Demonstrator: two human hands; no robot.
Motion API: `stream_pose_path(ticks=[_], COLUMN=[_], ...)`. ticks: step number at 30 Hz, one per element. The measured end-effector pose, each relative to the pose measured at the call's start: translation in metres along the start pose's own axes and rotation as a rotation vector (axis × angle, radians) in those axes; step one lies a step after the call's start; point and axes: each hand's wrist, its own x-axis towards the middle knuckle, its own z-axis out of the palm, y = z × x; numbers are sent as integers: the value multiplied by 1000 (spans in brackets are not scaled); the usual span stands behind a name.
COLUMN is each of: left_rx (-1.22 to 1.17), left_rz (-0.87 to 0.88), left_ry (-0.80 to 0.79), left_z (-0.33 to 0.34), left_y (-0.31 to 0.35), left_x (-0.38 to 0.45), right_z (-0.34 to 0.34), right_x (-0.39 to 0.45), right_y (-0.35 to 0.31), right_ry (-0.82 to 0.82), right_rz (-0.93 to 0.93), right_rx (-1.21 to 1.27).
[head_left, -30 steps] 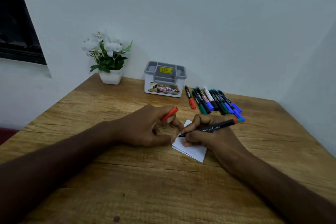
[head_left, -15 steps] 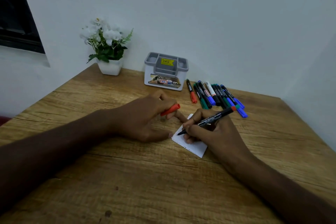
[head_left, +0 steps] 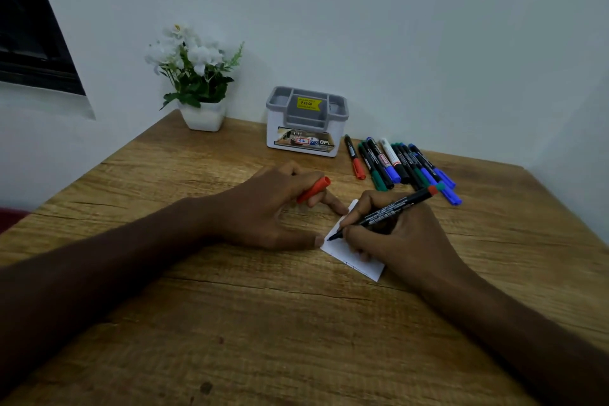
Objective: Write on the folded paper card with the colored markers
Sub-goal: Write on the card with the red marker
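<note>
right hand point(head_left: 395, 234) curled, marker point(head_left: 389, 212) on card point(head_left: 362, 265)

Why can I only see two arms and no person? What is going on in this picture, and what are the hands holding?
The camera sits on the person's head and looks down, so you see only their arms, the way you see your own. There is no machine here, just two bare hands.

The right hand holds a black marker with a red end, tip down on a small white folded paper card. The left hand holds that marker's red cap, and its fingertips are at the card's edge, probably steadying it.

All of this is on a wooden table. At the back lie a row of spare markers with red, green and blue caps, a grey and white plastic pen holder, and white flowers in a white pot.
</note>
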Motion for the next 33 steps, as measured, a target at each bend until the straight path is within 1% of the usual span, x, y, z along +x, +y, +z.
stream_pose_path(ticks=[4, 8, 17, 24, 33], left_rx=[-23, 18, 11, 9, 3], left_rz=[-28, -89, -92, -100, -110], left_ry=[-23, -52, -46, -43, -54], left_z=[1, 2, 2, 2, 2], left_y=[-2, -2, 1, -1, -2], left_x=[0, 1, 1, 2, 3], right_z=[2, 0, 0, -2, -1], right_x=[-1, 1, -1, 1, 2], right_y=[-2, 1, -3, 0, 2], right_ry=[-23, -11, -44, -30, -11], right_rz=[-2, 12, -6, 40, 55], right_rx=[-34, -3, -18, 11, 32])
